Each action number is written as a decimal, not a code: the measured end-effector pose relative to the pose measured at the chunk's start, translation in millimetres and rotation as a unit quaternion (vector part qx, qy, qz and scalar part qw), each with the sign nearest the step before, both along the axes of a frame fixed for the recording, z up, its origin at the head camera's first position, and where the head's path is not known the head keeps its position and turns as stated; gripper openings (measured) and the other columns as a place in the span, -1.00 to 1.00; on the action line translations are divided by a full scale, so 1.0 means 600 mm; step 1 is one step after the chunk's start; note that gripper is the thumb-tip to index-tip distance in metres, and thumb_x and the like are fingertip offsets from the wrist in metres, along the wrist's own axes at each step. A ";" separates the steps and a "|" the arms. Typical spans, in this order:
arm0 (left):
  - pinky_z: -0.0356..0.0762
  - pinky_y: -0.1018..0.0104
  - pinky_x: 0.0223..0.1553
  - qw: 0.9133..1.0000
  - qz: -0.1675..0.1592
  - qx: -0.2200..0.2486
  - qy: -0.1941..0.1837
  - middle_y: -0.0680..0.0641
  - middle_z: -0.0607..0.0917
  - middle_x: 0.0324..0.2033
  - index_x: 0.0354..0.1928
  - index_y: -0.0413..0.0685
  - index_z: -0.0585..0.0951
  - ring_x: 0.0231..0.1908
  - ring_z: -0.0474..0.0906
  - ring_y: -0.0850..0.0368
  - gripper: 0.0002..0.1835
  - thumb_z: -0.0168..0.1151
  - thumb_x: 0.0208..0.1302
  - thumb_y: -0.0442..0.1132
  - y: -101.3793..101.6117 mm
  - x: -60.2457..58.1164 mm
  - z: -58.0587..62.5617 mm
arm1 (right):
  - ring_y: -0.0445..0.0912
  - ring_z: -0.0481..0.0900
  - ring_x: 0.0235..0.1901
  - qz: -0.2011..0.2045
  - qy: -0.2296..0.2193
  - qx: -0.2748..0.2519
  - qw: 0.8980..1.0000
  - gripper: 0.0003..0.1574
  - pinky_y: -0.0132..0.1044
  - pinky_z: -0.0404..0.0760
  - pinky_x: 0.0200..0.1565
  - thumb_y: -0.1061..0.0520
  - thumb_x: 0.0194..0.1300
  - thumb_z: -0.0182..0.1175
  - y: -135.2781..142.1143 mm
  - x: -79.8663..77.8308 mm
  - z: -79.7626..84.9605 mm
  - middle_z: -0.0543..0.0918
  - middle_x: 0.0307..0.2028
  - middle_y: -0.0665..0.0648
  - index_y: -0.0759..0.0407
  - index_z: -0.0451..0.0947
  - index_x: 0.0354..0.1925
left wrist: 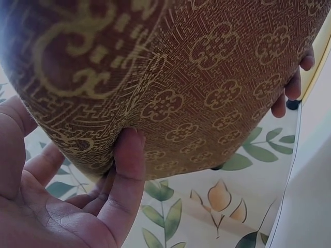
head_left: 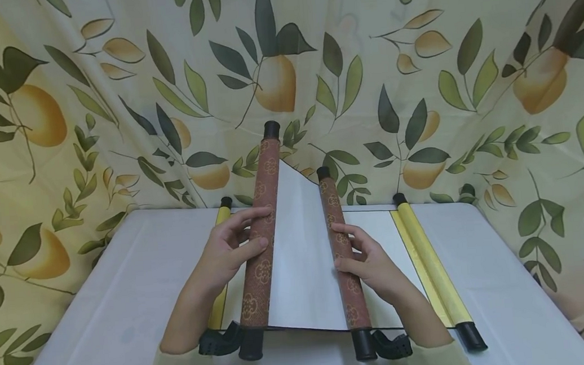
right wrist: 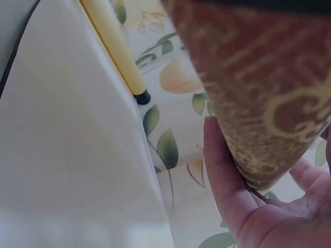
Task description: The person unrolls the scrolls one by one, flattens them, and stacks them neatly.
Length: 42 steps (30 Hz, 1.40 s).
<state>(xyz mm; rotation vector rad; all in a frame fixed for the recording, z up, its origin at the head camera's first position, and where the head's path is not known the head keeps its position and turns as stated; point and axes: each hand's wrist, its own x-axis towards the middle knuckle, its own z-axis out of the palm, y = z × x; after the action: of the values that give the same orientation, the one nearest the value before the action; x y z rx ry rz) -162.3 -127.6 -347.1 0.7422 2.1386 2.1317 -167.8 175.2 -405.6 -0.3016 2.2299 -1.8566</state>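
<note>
Brown roller [left wrist: 191, 88] crowds left wrist view; head shows sheet [head_left: 304, 249] joining 2.

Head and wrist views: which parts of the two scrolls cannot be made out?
Head: middle of the white, yellow-edged scroll, hidden behind the red-brown patterned scroll.
Head: left yellow roll's lower end, behind a black wrist device.
Left wrist: near red-brown roll, cut off by top edge.
Right wrist: nearest pattern, blurred.

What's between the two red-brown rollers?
The head view shows a white sheet spanning from the left roller to the right roller.
</note>
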 end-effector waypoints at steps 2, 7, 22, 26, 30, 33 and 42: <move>0.59 0.20 -0.03 1.000 -0.003 0.002 0.005 -0.16 0.44 0.28 0.31 -0.17 0.47 0.11 0.49 -0.09 -0.49 0.23 0.31 -0.39 0.000 -0.001 -0.001 | 0.25 0.43 0.21 0.002 0.001 0.002 1.000 -0.15 0.00 0.60 0.06 0.27 0.29 0.26 0.000 0.001 0.000 0.24 0.38 0.34 -0.12 0.22 0.45; 0.61 0.17 -0.05 1.000 -0.002 0.004 0.016 -0.16 0.45 0.27 0.31 -0.16 0.47 0.11 0.50 -0.10 -0.49 0.23 0.32 -0.39 -0.003 -0.002 0.001 | 0.27 0.42 0.23 0.004 0.006 0.002 1.000 -0.17 0.01 0.60 0.06 0.26 0.31 0.24 0.002 -0.001 0.000 0.23 0.38 0.34 -0.10 0.21 0.45; 0.61 0.19 -0.02 1.000 0.006 0.005 0.016 -0.15 0.46 0.27 0.31 -0.13 0.47 0.13 0.50 -0.09 -0.48 0.25 0.30 -0.40 -0.006 0.007 0.006 | 0.26 0.43 0.21 0.005 -0.005 -0.001 1.000 -0.19 0.00 0.62 0.03 0.25 0.31 0.24 0.000 0.001 -0.003 0.25 0.35 0.35 -0.11 0.23 0.44; 0.60 0.18 -0.02 1.000 0.007 0.005 0.019 -0.14 0.45 0.28 0.32 -0.12 0.47 0.13 0.50 -0.09 -0.48 0.24 0.31 -0.39 -0.006 0.007 0.007 | 0.25 0.42 0.22 0.000 0.001 0.001 1.000 -0.23 -0.02 0.60 0.06 0.26 0.33 0.21 0.000 -0.001 -0.002 0.26 0.33 0.34 -0.10 0.25 0.43; 0.61 0.16 -0.03 1.000 0.004 0.006 0.019 -0.14 0.45 0.29 0.32 -0.13 0.47 0.14 0.49 -0.11 -0.48 0.24 0.31 -0.40 -0.007 0.008 0.009 | 0.26 0.41 0.24 0.006 0.002 0.001 1.000 -0.22 0.00 0.60 0.08 0.24 0.32 0.24 0.000 0.000 -0.003 0.25 0.35 0.33 -0.09 0.25 0.43; 0.60 0.16 -0.02 1.000 0.004 0.005 0.019 -0.13 0.45 0.30 0.32 -0.13 0.47 0.14 0.47 -0.11 -0.49 0.23 0.32 -0.40 -0.008 0.009 0.011 | 0.26 0.40 0.25 0.008 0.006 0.003 1.000 -0.23 -0.01 0.58 0.10 0.25 0.33 0.23 0.000 0.001 -0.003 0.22 0.38 0.31 -0.07 0.26 0.43; 0.61 0.18 -0.04 1.000 0.000 0.009 0.022 -0.12 0.46 0.29 0.31 -0.12 0.47 0.14 0.48 -0.10 -0.49 0.23 0.32 -0.40 -0.011 0.008 0.010 | 0.25 0.40 0.25 0.014 0.010 0.005 1.000 -0.23 -0.04 0.56 0.09 0.25 0.33 0.22 0.002 -0.002 -0.007 0.20 0.41 0.28 -0.05 0.26 0.43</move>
<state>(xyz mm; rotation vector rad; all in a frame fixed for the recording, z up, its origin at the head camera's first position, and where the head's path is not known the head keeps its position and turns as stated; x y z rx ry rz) -157.8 -133.9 -340.8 0.7967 2.1422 2.1585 -168.8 176.4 -410.1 -0.3496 2.2354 -1.8363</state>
